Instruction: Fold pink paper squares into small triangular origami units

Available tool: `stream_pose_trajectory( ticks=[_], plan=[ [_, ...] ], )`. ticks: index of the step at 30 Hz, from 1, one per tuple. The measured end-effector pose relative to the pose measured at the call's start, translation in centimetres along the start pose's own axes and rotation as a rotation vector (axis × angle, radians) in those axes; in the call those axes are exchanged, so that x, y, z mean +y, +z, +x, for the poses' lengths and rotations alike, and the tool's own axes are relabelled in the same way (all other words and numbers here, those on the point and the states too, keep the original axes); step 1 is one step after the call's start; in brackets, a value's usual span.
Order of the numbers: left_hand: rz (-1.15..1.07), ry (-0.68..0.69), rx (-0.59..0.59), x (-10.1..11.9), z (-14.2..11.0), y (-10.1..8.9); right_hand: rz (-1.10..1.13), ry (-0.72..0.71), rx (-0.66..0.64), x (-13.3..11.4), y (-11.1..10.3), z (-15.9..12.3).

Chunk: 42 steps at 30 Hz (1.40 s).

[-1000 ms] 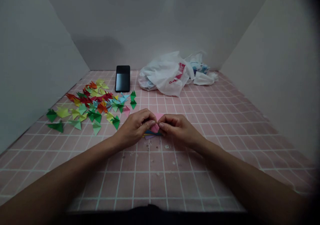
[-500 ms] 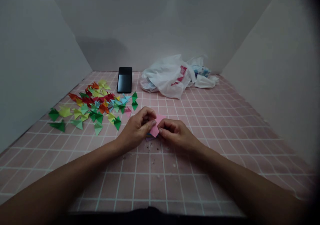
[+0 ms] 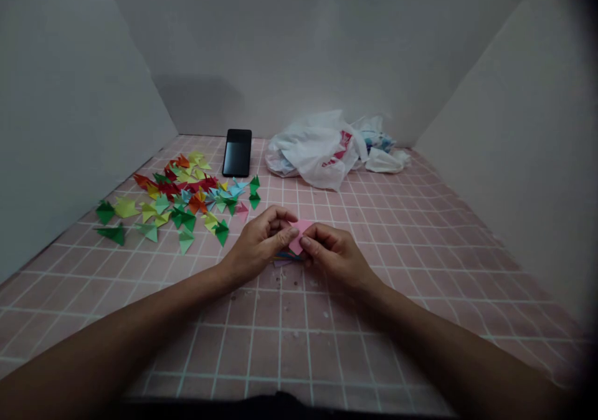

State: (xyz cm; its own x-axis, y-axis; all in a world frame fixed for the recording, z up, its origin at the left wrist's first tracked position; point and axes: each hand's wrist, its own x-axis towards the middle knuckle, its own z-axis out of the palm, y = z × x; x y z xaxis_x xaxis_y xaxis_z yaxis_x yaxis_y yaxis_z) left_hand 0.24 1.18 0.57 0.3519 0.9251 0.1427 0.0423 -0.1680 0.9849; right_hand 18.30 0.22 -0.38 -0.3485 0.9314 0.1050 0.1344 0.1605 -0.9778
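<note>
Pink paper sheet [image 3: 299, 238] between left grip [image 3: 258, 243] and right grip [image 3: 334, 255]. Left of grips: green, yellow, red, orange, light-blue folded paper pieces [image 3: 182, 195]. Desk [image 3: 327, 351]: pink, white grid. Beyond grips: white plastic bag [image 3: 313, 152], red print.

Black smartphone [image 3: 237, 152] flat at far edge of pink grid mat [image 3: 402, 233], screen up; crumpled white plastic bag [image 3: 314, 152] with red print to its right, blue-patterned plastic [image 3: 376, 141] just beyond; pale walls [image 3: 70, 127] on three sides
</note>
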Motion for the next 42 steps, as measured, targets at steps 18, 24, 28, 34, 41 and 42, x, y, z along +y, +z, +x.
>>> stream_pose_trajectory(
  ticks=[18, 24, 28, 34, 41, 42],
  plan=[
    [0.327, -0.050, -0.323, 0.7, -0.1, -0.2, 0.041, -0.002, -0.049, 0.1, -0.4, 0.2],
    [0.253, -0.100, -0.269, 0.5, 0.0, -0.1, 0.048, -0.010, 0.119, 0.1, -0.4, 0.3],
    [0.101, -0.091, -0.139, 0.1, 0.0, -0.1, 0.101, -0.056, 0.194, 0.0, -0.5, 0.2],
    [-0.072, -0.112, -0.042, -0.2, 0.0, 0.3, 0.064, -0.149, 0.246, 0.1, -0.5, 0.2],
    [0.085, 0.001, 0.047, -0.4, -0.3, 0.0, 0.091, -0.186, 0.170, 0.4, -0.4, 0.1],
    [0.116, 0.031, 0.060, -0.4, -0.3, -0.1, 0.099, -0.183, 0.164, 0.5, -0.3, 0.1]
  ],
)
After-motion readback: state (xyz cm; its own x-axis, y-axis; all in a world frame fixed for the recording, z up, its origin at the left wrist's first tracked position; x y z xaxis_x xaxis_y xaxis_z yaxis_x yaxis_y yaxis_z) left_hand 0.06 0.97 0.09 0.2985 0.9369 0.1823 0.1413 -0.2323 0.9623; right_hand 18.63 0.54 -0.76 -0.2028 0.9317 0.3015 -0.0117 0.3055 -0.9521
